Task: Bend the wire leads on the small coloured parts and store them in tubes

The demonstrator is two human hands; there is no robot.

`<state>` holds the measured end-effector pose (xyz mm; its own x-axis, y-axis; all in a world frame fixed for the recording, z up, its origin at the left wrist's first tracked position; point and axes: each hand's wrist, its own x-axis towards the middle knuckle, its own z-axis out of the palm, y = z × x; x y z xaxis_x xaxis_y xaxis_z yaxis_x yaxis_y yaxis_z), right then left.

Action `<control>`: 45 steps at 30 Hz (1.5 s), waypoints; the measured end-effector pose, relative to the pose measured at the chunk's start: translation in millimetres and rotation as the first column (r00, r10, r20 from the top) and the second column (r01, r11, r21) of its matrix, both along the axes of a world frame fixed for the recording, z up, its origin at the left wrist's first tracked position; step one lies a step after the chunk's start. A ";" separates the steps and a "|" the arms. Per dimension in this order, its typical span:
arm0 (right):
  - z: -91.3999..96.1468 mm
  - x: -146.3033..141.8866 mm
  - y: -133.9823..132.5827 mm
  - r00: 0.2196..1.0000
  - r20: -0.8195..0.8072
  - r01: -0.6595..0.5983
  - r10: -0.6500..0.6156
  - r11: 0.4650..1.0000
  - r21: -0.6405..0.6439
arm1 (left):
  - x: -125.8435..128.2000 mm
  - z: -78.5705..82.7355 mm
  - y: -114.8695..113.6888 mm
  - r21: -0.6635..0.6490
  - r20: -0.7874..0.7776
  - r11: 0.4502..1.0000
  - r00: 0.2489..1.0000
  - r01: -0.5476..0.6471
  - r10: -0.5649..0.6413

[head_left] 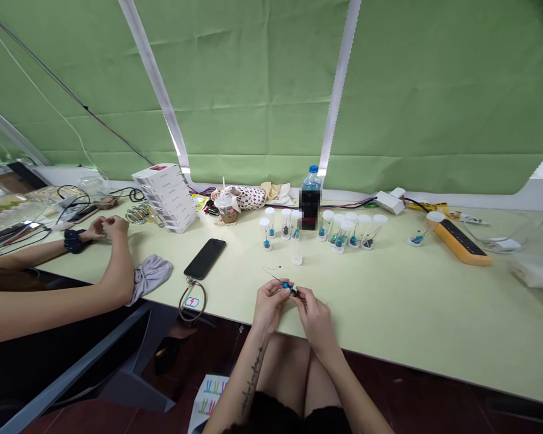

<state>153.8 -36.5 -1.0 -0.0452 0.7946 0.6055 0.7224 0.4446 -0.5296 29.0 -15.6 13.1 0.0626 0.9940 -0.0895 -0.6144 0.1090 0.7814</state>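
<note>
Hands meet just above the near edge of the pale table (389, 301), in front of the person's knees. The left hand (268, 306) has thumb and forefinger closed in a pinch on a small blue piece (291, 289). The right hand (315, 314) closes its fingertips on the same piece from the other side. The piece is held clear of the table surface; it is too small to identify, possibly a bead. A thin dark wire (271, 275) runs up and to the left from it.

Beyond the hands stands a row of clear vials (344, 232) with white caps, several holding blue contents. A water bottle (311, 196) stands among them. A black phone (205, 258) lies to the left, and an orange power strip (462, 242) lies well to the right. A co-worker's forearm (117, 265) rests on the table at far left.
</note>
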 end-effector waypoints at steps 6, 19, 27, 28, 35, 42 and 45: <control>-2.1 0.4 0.5 1.000 0.002 0.000 0.000 1.000 -0.009 | -0.4 -1.9 0.2 0.022 0.001 1.000 1.000 0.005 -0.005; -2.7 -0.2 1.1 0.999 0.032 0.014 -0.013 1.000 -0.007 | -0.2 0.3 -0.4 0.011 -0.010 1.000 1.000 0.002 -0.002; -0.3 -0.1 0.3 0.999 0.029 0.013 -0.013 0.999 -0.029 | 0.2 2.6 -0.8 -0.006 -0.015 1.000 1.000 0.001 -0.001; -0.4 -0.1 0.2 1.000 0.027 0.011 -0.010 0.999 -0.033 | 0.2 2.2 -0.7 -0.006 -0.016 1.000 1.000 0.001 -0.001; 0.0 0.0 0.0 0.999 0.038 0.018 -0.016 0.999 -0.041 | 0.0 1.6 -0.3 0.011 -0.021 1.000 1.000 0.000 0.000; -3.4 1.1 1.6 0.999 0.046 0.013 -0.012 1.000 -0.026 | 0.1 2.2 -0.6 0.008 -0.021 1.000 1.000 0.000 0.000; -3.6 1.1 1.2 0.999 0.041 0.008 -0.006 0.999 -0.043 | -0.2 1.8 -0.4 0.010 -0.013 1.000 1.000 0.007 -0.007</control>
